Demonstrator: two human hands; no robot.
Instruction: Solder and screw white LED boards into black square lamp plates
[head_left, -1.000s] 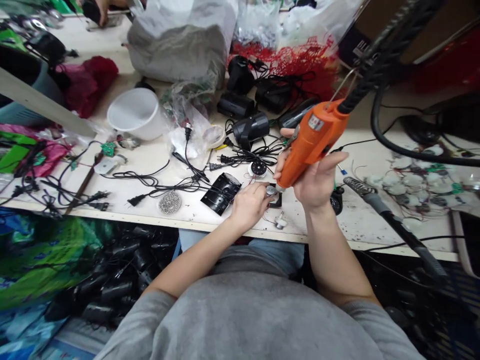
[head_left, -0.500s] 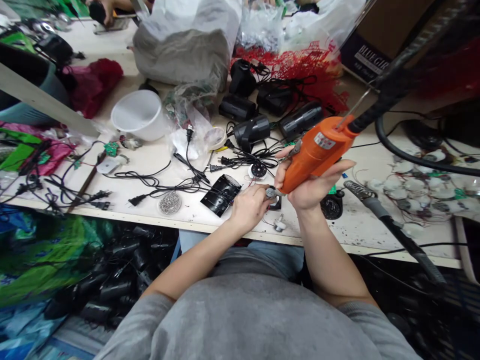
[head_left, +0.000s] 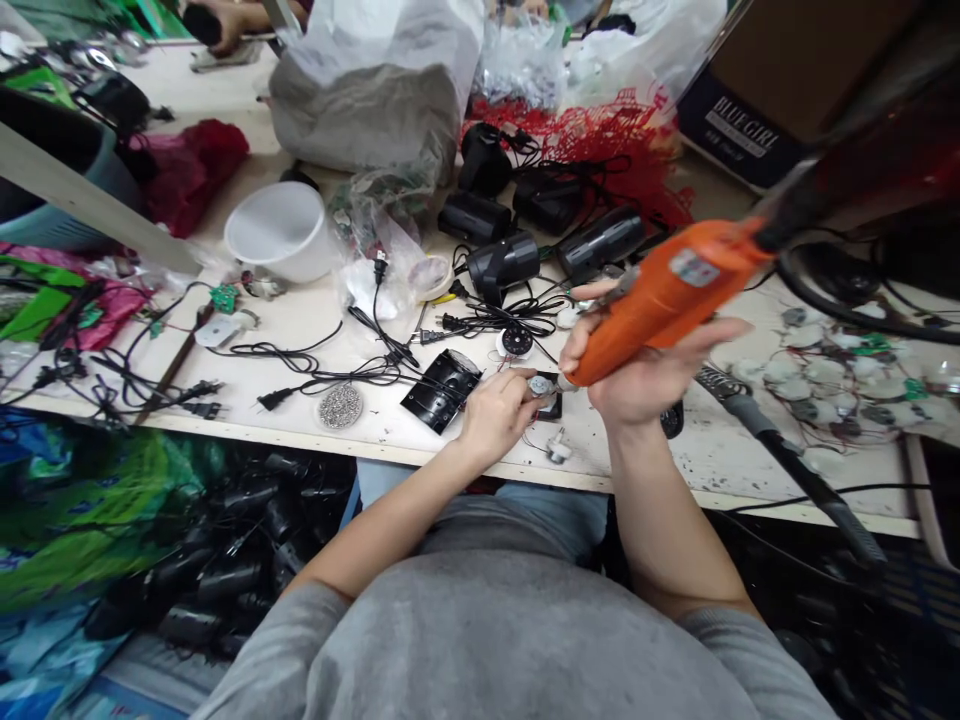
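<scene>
My right hand (head_left: 626, 390) is wrapped round an orange electric screwdriver (head_left: 667, 295), its tip tilted down to the left. Close to that tip, my left hand (head_left: 495, 412) pinches a small round metal part (head_left: 539, 385) over a dark piece (head_left: 553, 405) on the bench. Whether the tip touches the part I cannot tell. Left of my left hand lies a black cylindrical housing (head_left: 441, 392). A round black-and-white part (head_left: 515, 342) sits just beyond my fingers, and a small white motor-like piece (head_left: 558, 447) lies near the bench edge.
Black housings (head_left: 502, 262) with tangled cords lie behind my hands. A white bowl (head_left: 277, 235) and a ball of metal wool (head_left: 340, 407) are to the left. At the right are a soldering iron in a coiled holder (head_left: 772, 435) and several small motors (head_left: 832, 375). Another person's hand (head_left: 229, 25) shows far left.
My right hand and the screwdriver have shifted right, and the tip has drawn back from my left fingers, baring more of the round metal part. The left hand has stayed in place.
</scene>
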